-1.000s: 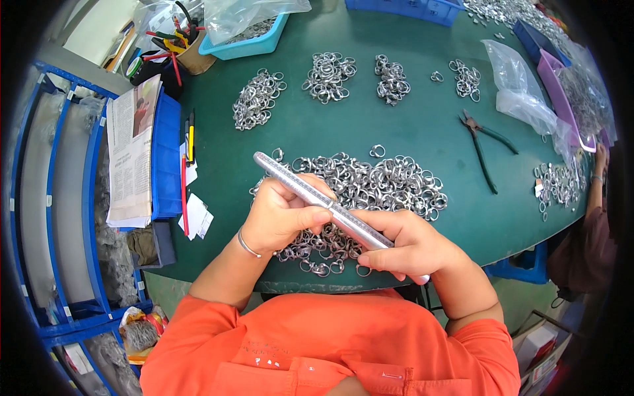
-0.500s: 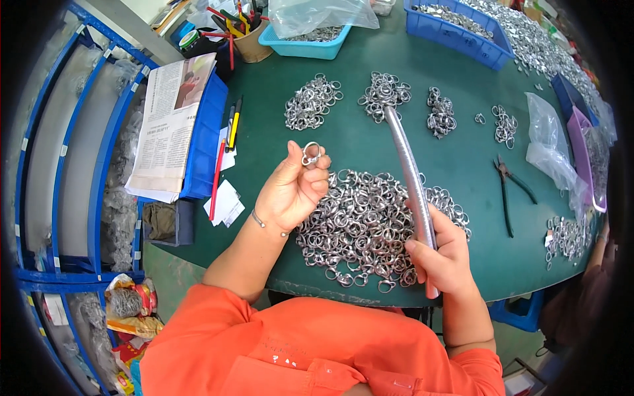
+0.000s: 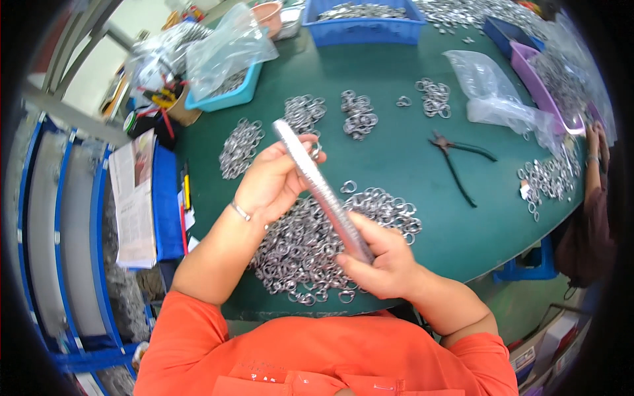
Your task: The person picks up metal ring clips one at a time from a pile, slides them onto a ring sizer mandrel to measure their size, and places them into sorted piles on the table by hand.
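Note:
My right hand (image 3: pixel 382 256) is wrapped around the thick end of a silver ring mandrel (image 3: pixel 323 193), a long tapered metal rod. The rod slants up to the left, and its thin end passes in front of the fingers of my left hand (image 3: pixel 272 177). Between those fingertips a silver ring (image 3: pixel 314 151) is pinched, partly hidden behind the rod. I cannot tell whether the ring touches the rod. Beneath both hands spreads a large pile of silver rings (image 3: pixel 290 254), with a single ring (image 3: pixel 348 187) at its far edge.
Smaller ring heaps (image 3: pixel 241 148) lie farther back on the green table (image 3: pixel 396 158). Green-handled pliers (image 3: pixel 452 146) rest to the right, near a clear plastic bag (image 3: pixel 489 92). Blue (image 3: pixel 363 32), turquoise (image 3: pixel 228 99) and purple bins (image 3: pixel 538 86) stand behind. Another person's arm (image 3: pixel 596 165) shows far right.
My view has turned to the right. The mandrel in my right hand has swung left, so its thin end now crosses my left hand, which still pinches the ring.

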`<action>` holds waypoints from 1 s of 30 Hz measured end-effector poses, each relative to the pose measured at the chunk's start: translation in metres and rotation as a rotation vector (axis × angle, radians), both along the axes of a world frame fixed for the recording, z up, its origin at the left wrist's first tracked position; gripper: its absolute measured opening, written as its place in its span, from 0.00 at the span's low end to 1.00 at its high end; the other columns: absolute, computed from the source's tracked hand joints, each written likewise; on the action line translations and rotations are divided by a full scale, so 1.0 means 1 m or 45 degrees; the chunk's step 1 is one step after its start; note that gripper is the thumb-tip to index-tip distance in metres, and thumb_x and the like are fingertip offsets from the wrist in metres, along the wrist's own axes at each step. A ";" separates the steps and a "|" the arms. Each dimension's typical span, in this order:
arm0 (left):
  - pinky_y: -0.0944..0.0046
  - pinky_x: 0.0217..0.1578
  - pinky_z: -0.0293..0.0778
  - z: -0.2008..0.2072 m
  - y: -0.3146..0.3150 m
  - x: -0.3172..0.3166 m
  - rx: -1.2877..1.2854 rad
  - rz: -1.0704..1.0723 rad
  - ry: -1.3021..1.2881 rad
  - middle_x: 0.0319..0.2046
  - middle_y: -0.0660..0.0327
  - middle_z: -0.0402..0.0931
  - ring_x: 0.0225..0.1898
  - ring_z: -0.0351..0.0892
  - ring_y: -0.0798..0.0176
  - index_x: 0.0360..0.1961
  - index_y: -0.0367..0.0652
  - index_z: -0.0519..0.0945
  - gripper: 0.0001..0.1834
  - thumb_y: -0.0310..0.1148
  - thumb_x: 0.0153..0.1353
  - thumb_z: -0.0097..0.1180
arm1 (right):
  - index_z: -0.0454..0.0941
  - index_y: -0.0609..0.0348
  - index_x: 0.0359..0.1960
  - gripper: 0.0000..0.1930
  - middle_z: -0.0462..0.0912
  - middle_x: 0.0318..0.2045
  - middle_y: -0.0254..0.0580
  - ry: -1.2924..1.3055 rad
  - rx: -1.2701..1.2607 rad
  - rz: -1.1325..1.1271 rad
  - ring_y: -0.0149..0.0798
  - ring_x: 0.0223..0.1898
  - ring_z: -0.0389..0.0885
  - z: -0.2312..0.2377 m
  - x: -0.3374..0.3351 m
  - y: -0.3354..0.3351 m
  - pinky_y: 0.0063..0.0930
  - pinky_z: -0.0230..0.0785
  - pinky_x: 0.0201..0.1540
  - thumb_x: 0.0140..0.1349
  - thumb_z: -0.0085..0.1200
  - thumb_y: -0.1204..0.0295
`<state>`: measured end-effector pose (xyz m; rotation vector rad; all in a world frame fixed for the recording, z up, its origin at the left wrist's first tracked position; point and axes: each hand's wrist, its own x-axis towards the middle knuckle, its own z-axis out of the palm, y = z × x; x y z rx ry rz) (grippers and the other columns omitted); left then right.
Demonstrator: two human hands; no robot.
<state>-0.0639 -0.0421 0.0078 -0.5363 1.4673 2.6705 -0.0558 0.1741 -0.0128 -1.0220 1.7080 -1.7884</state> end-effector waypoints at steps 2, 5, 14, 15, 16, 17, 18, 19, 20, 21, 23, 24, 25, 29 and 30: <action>0.73 0.27 0.74 -0.002 0.010 -0.038 -0.175 -0.158 -0.044 0.33 0.57 0.76 0.29 0.76 0.69 0.45 0.36 0.71 0.13 0.28 0.59 0.53 | 0.63 0.64 0.56 0.27 0.76 0.23 0.38 0.041 -0.069 -0.008 0.29 0.21 0.76 -0.001 0.000 0.000 0.22 0.69 0.26 0.51 0.52 0.78; 0.72 0.27 0.74 -0.005 0.047 -0.093 -0.581 -0.142 -0.028 0.33 0.58 0.76 0.29 0.77 0.68 0.43 0.34 0.73 0.12 0.26 0.58 0.52 | 0.62 0.64 0.56 0.26 0.76 0.26 0.40 0.039 -0.135 -0.001 0.30 0.23 0.76 0.002 0.000 0.003 0.23 0.70 0.29 0.52 0.51 0.79; 0.70 0.22 0.76 -0.038 0.088 -0.200 -1.585 -0.246 -0.086 0.24 0.58 0.79 0.23 0.80 0.68 0.31 0.33 0.79 0.06 0.24 0.52 0.54 | 0.62 0.64 0.56 0.25 0.75 0.23 0.40 -0.098 -0.166 0.011 0.32 0.20 0.75 0.000 0.001 0.000 0.24 0.70 0.27 0.52 0.49 0.79; 0.70 0.22 0.76 -0.039 0.087 -0.204 -1.581 -0.243 -0.089 0.24 0.58 0.79 0.23 0.80 0.68 0.31 0.33 0.79 0.06 0.24 0.52 0.54 | 0.62 0.64 0.55 0.25 0.75 0.22 0.40 -0.109 -0.173 0.011 0.32 0.20 0.75 0.001 0.001 0.000 0.24 0.70 0.27 0.52 0.49 0.79; 0.70 0.22 0.77 -0.038 0.086 -0.206 -1.574 -0.289 -0.117 0.25 0.58 0.79 0.23 0.80 0.68 0.31 0.34 0.79 0.06 0.24 0.52 0.53 | 0.62 0.64 0.55 0.25 0.75 0.23 0.40 -0.123 -0.161 0.017 0.32 0.21 0.76 0.001 0.001 0.001 0.24 0.70 0.27 0.52 0.49 0.79; 0.69 0.22 0.77 -0.037 0.084 -0.204 -1.566 -0.330 -0.146 0.25 0.58 0.79 0.23 0.80 0.67 0.31 0.34 0.79 0.06 0.23 0.52 0.52 | 0.62 0.64 0.55 0.25 0.75 0.23 0.40 -0.129 -0.157 0.028 0.32 0.21 0.76 0.002 0.001 0.001 0.24 0.70 0.27 0.52 0.49 0.79; 0.70 0.22 0.76 -0.036 0.079 -0.202 -1.554 -0.322 -0.111 0.27 0.59 0.79 0.24 0.80 0.69 0.33 0.34 0.79 0.07 0.24 0.53 0.52 | 0.63 0.64 0.55 0.26 0.76 0.24 0.40 -0.115 -0.166 0.012 0.32 0.22 0.76 0.002 0.001 0.001 0.24 0.70 0.28 0.52 0.50 0.79; 0.70 0.22 0.76 -0.028 0.077 -0.195 -1.549 -0.317 -0.123 0.27 0.59 0.79 0.24 0.80 0.69 0.33 0.34 0.79 0.07 0.24 0.53 0.52 | 0.63 0.64 0.55 0.26 0.76 0.25 0.40 -0.103 -0.175 -0.008 0.31 0.22 0.76 0.002 0.002 0.001 0.24 0.70 0.28 0.52 0.50 0.79; 0.72 0.22 0.74 -0.018 0.074 -0.184 -1.523 -0.298 0.036 0.28 0.61 0.79 0.24 0.79 0.70 0.35 0.34 0.79 0.08 0.26 0.54 0.53 | 0.63 0.64 0.55 0.26 0.76 0.26 0.40 -0.050 -0.178 -0.043 0.31 0.24 0.76 -0.003 0.003 0.002 0.23 0.70 0.29 0.52 0.51 0.79; 0.73 0.22 0.72 -0.009 0.069 -0.172 -1.495 -0.275 0.193 0.28 0.62 0.78 0.24 0.77 0.71 0.36 0.34 0.78 0.10 0.27 0.54 0.53 | 0.63 0.64 0.55 0.26 0.76 0.26 0.40 -0.088 -0.151 -0.048 0.30 0.25 0.76 0.002 0.003 0.005 0.22 0.69 0.30 0.52 0.52 0.79; 0.74 0.21 0.70 0.007 0.045 -0.143 -1.424 -0.328 0.153 0.28 0.63 0.78 0.24 0.76 0.73 0.37 0.34 0.78 0.10 0.28 0.54 0.54 | 0.64 0.64 0.55 0.26 0.76 0.26 0.39 -0.142 -0.123 -0.044 0.27 0.26 0.75 -0.002 0.001 0.005 0.21 0.69 0.30 0.51 0.53 0.78; 0.75 0.21 0.68 0.013 0.029 -0.129 -1.348 -0.392 0.136 0.28 0.64 0.78 0.24 0.74 0.74 0.38 0.35 0.78 0.11 0.29 0.55 0.54 | 0.64 0.65 0.55 0.27 0.76 0.26 0.37 -0.079 -0.127 -0.074 0.25 0.26 0.74 -0.007 -0.003 0.001 0.19 0.68 0.30 0.51 0.54 0.79; 0.75 0.19 0.67 0.019 0.014 -0.109 -1.358 -0.388 0.083 0.27 0.65 0.77 0.22 0.72 0.76 0.38 0.35 0.78 0.11 0.29 0.55 0.55 | 0.63 0.66 0.55 0.28 0.76 0.27 0.34 -0.150 -0.167 -0.078 0.23 0.26 0.73 -0.007 0.000 0.000 0.18 0.67 0.29 0.51 0.54 0.79; 0.74 0.22 0.67 0.023 -0.040 -0.044 -1.505 -0.510 -0.085 0.25 0.67 0.76 0.21 0.69 0.76 0.34 0.38 0.79 0.07 0.28 0.54 0.56 | 0.62 0.68 0.56 0.26 0.72 0.23 0.28 -0.454 -0.178 -0.146 0.18 0.22 0.67 0.004 0.004 0.003 0.13 0.59 0.23 0.53 0.50 0.83; 0.74 0.23 0.68 0.022 -0.054 -0.025 -1.567 -0.526 -0.088 0.25 0.66 0.76 0.22 0.69 0.75 0.33 0.38 0.79 0.06 0.27 0.54 0.56 | 0.61 0.69 0.56 0.25 0.70 0.20 0.27 -0.427 -0.230 -0.159 0.17 0.17 0.64 0.006 0.005 0.000 0.12 0.55 0.19 0.54 0.48 0.84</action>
